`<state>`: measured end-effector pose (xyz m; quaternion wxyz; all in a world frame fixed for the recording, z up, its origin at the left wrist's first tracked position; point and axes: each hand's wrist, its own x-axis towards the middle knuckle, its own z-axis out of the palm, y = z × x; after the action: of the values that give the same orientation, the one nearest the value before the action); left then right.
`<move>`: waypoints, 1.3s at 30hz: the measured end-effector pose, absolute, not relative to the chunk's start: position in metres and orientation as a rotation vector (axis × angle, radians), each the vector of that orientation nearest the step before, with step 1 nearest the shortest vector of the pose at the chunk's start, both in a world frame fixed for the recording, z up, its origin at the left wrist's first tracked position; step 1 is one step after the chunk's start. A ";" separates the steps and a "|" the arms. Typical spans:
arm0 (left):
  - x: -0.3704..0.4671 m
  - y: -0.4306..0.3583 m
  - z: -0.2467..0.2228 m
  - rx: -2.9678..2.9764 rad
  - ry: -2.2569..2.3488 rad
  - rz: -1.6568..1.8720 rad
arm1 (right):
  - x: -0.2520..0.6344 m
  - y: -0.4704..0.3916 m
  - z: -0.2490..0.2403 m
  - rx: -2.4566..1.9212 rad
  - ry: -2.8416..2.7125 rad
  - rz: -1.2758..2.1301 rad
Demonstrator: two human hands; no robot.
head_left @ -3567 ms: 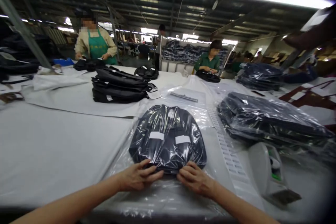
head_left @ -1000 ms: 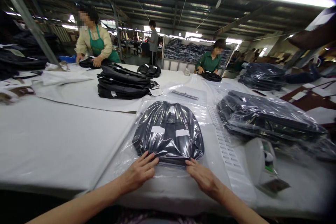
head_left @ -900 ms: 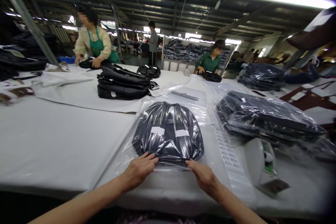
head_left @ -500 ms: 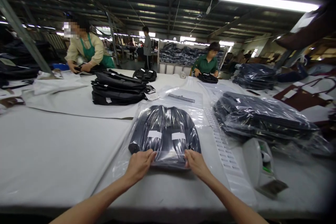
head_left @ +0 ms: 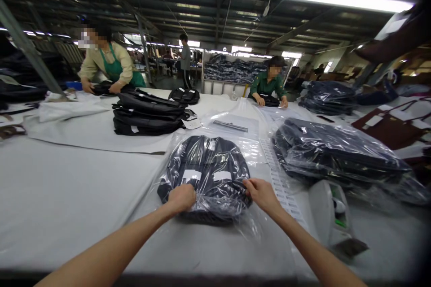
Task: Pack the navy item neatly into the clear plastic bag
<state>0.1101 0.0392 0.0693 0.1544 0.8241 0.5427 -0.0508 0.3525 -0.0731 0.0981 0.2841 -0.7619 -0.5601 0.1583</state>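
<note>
A dark backpack lies flat on the table in front of me, inside a clear plastic bag. Two white tags show on its straps through the film. My left hand is closed in a fist on the film over the lower left part of the backpack. At the right edge of the backpack, my right hand pinches the plastic between thumb and fingers. Loose film spreads out below and to the left of the backpack.
Black backpacks are stacked at the left. Bagged backpacks are piled at the right, behind a tape dispenser. A label strip runs along the right. Two co-workers handle dark bags across the table.
The backpack's top now lies flatter and the film's near edge is gathered loosely. My right hand has moved right and up, my left slightly left. A co-worker's hands have spread.
</note>
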 end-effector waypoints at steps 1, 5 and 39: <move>0.110 0.040 0.068 2.361 1.554 -0.154 | 0.360 -0.088 0.100 -1.970 -1.566 0.370; 0.109 0.043 0.064 2.366 1.538 -0.167 | 0.379 -0.154 0.076 -1.589 -2.207 -0.120; 0.105 0.062 0.073 2.053 1.339 -0.202 | 0.402 -0.052 0.002 -2.066 -0.892 0.511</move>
<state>0.1047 0.0622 0.0734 0.3347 0.7866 0.5131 -0.0776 0.4022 -0.0523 0.0022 0.4050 -0.8187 -0.3533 0.2024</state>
